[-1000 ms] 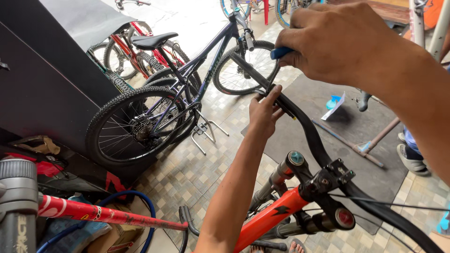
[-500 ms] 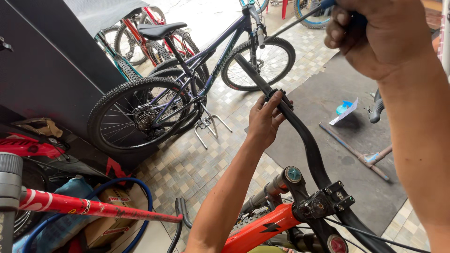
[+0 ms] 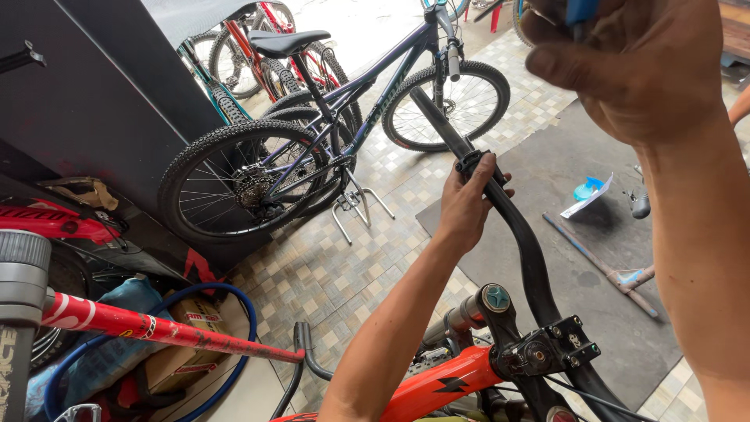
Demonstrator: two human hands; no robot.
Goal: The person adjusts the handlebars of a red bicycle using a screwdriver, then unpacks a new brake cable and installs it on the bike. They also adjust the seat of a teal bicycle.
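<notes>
While the left hand (image 3: 467, 205) is clamped around the matte black handlebar (image 3: 522, 242) beside a small black clamp (image 3: 471, 162), the right hand (image 3: 633, 62) is seen fisted on a blue-handled tool (image 3: 580, 11), most of which is cut off at the frame's top. The curved bar is fixed in a bolted stem (image 3: 547, 349) on an orange frame (image 3: 437, 384). Behind, a dark bicycle (image 3: 336, 133) with knobby tyres is parked on a wire stand (image 3: 355, 205) over small checkered tiles (image 3: 328, 273).

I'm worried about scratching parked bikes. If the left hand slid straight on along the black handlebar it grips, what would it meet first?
The left hand would first run off the end of the black handlebar. In that line stands the dark parked bike's front wheel, though depth is unclear and it looks well beyond.
</notes>
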